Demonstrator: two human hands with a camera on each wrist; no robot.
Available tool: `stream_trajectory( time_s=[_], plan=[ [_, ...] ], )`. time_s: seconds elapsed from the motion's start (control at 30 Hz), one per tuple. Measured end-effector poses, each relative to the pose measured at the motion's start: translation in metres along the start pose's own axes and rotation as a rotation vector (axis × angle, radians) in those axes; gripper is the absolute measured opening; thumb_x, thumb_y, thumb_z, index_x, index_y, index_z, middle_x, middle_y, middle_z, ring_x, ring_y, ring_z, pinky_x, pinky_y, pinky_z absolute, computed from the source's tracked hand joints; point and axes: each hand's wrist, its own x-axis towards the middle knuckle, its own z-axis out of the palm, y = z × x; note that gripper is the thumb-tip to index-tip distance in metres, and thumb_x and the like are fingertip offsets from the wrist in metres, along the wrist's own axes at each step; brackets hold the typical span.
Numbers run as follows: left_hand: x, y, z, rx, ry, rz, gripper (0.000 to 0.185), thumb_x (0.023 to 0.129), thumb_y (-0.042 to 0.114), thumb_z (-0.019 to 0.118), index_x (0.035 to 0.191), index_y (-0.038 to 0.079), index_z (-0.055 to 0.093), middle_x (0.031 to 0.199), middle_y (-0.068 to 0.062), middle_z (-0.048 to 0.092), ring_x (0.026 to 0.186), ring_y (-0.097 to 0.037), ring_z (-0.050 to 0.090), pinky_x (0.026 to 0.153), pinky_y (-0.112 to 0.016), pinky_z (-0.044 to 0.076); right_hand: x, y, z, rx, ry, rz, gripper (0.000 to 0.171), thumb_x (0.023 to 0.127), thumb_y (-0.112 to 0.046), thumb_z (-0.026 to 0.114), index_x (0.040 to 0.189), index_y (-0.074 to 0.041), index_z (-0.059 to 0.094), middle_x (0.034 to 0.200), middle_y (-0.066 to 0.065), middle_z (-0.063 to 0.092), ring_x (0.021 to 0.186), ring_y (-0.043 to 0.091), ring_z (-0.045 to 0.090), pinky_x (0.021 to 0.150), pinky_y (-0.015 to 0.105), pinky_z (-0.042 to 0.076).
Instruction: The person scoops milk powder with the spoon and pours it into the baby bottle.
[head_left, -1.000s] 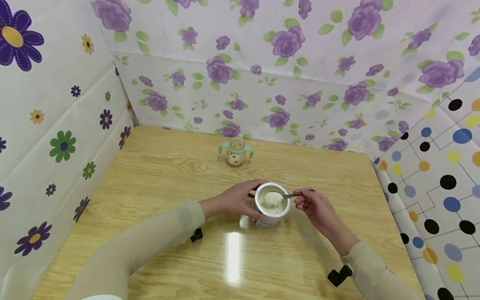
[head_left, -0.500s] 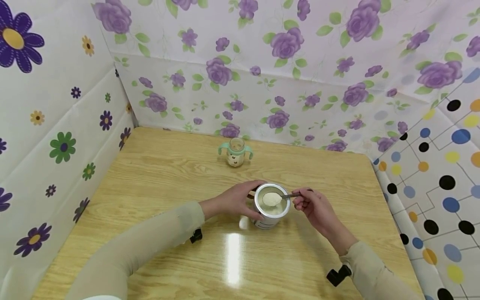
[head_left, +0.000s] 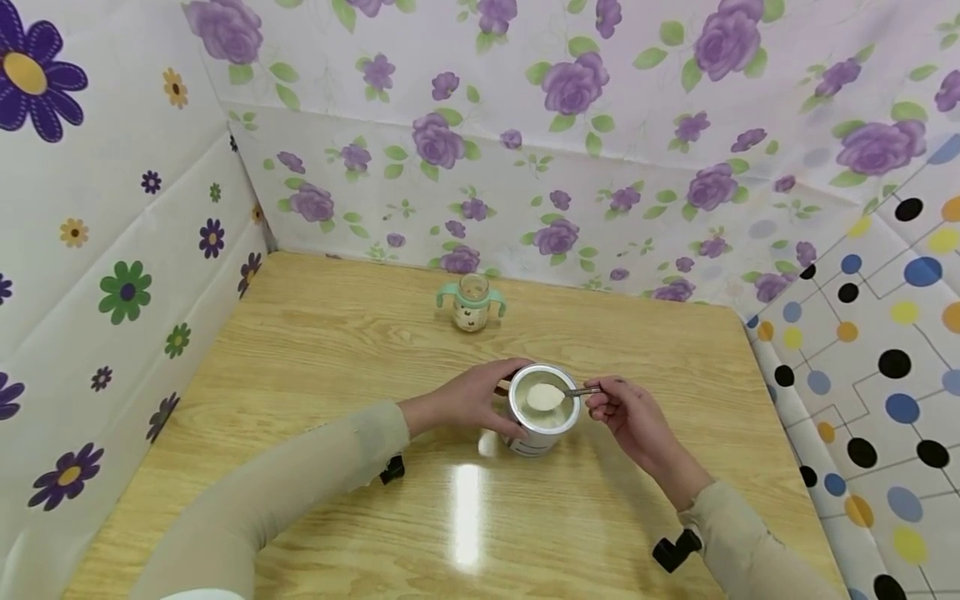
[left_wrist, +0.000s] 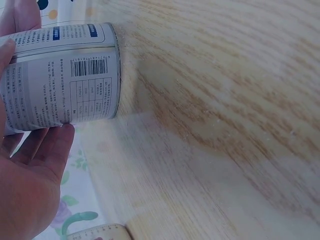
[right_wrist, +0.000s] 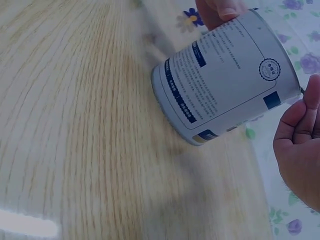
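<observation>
An open silver tin point(head_left: 542, 415) of pale powder stands at the middle of the wooden table point(head_left: 315, 358). My left hand point(head_left: 480, 398) grips the tin's side; the left wrist view shows the fingers point(left_wrist: 30, 165) wrapped round the printed label of the tin point(left_wrist: 65, 80). My right hand point(head_left: 626, 412) pinches the handle of a metal spoon point(head_left: 558, 393). The spoon's bowl, heaped with powder, hovers over the tin's mouth. In the right wrist view the tin point(right_wrist: 225, 75) is at the upper right with the right hand point(right_wrist: 300, 145) beside it.
A small baby bottle point(head_left: 472, 302) with mint-green handles stands farther back on the table, without a top. Flower-patterned walls close in the table at the left and back, a dotted one at the right.
The heaped spoon has risen slightly over the tin's mouth. The left hand and the tin have stayed put.
</observation>
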Motion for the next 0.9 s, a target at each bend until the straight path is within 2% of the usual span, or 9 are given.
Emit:
stream_trajectory(
  time_s=[0.37, 0.6, 0.9],
  plan=[
    [0.0003, 0.0, -0.0005, -0.007, 0.0, 0.008, 0.098, 0.079, 0.034, 0.098, 0.161, 0.021, 0.044, 0.149, 0.008, 0.058, 0.135, -0.012, 0.057, 0.107, -0.03, 0.054, 0.0011, 0.0019, 0.0017, 0.017, -0.024, 0.005, 0.043, 0.118, -0.012, 0.037, 0.108, -0.008, 0.079, 0.085, -0.001, 0.078, 0.073, 0.005, 0.07, 0.073, 0.021, 0.059],
    [0.0003, -0.0024, 0.001, -0.018, 0.004, 0.023, 0.097, 0.08, 0.033, 0.098, 0.161, 0.021, 0.044, 0.149, 0.005, 0.058, 0.135, -0.014, 0.058, 0.108, -0.036, 0.055, 0.0014, 0.0027, 0.0032, 0.013, -0.01, 0.006, 0.043, 0.118, -0.011, 0.038, 0.106, -0.008, 0.078, 0.085, -0.001, 0.078, 0.075, 0.006, 0.071, 0.074, 0.02, 0.059],
    [-0.0004, -0.0042, 0.0011, -0.02, -0.001, 0.004, 0.097, 0.081, 0.036, 0.097, 0.161, 0.025, 0.043, 0.149, 0.009, 0.057, 0.135, -0.013, 0.057, 0.106, -0.031, 0.055, 0.0006, 0.0041, 0.0031, 0.001, -0.003, 0.01, 0.04, 0.118, -0.014, 0.039, 0.108, -0.008, 0.078, 0.086, -0.001, 0.078, 0.076, 0.005, 0.07, 0.074, 0.021, 0.059]
  ],
)
